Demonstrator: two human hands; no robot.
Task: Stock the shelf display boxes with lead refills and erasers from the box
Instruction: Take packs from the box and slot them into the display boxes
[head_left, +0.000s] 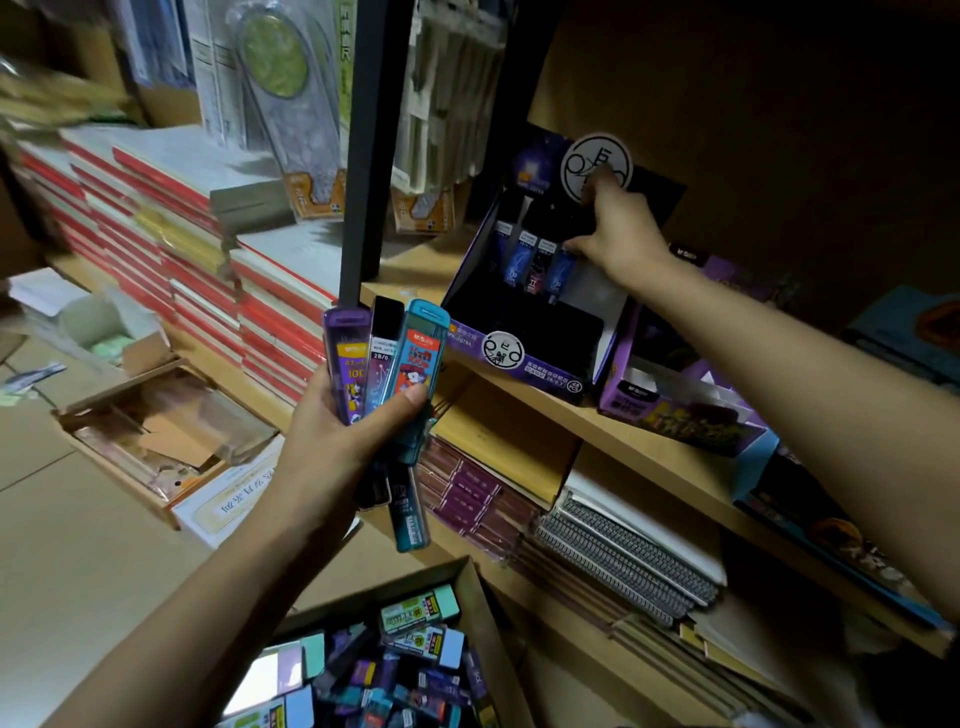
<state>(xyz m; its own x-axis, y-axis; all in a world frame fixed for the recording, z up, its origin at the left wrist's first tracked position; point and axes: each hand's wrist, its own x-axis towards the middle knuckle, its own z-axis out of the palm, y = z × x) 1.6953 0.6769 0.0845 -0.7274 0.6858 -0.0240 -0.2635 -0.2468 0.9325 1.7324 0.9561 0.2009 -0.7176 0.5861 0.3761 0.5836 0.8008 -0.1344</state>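
Nearest the camera is the open brown cardboard box (470, 577), full of a jumble of sleeved pastel erasers (415, 610) and dark refill cases, too many and too mixed to count.

Above it the left hand (337, 441) grips a fan of slim plastic lead refill cases (382, 353), thumb clamped across them. Three show above the thumb: one purple, one black, one teal. Two more ends, one dark and one teal, stick out below the palm, so five at least.

The right hand (615, 228) reaches into the purple cardboard display box (519, 364) on the wooden shelf (649, 447). Its thumb is at the top of the blue refill case (560, 270) at the right end of a row of four upright cases. The forefinger points up the back card. Whether the fingers pinch that case or only steady it I cannot tell.

To do this step well, I would seat the case fully upright, label forward and flush against its neighbour, and only then let go. The next case should go in the free space to the right. A second purple display box (649, 400) stands just beside the first, making two.
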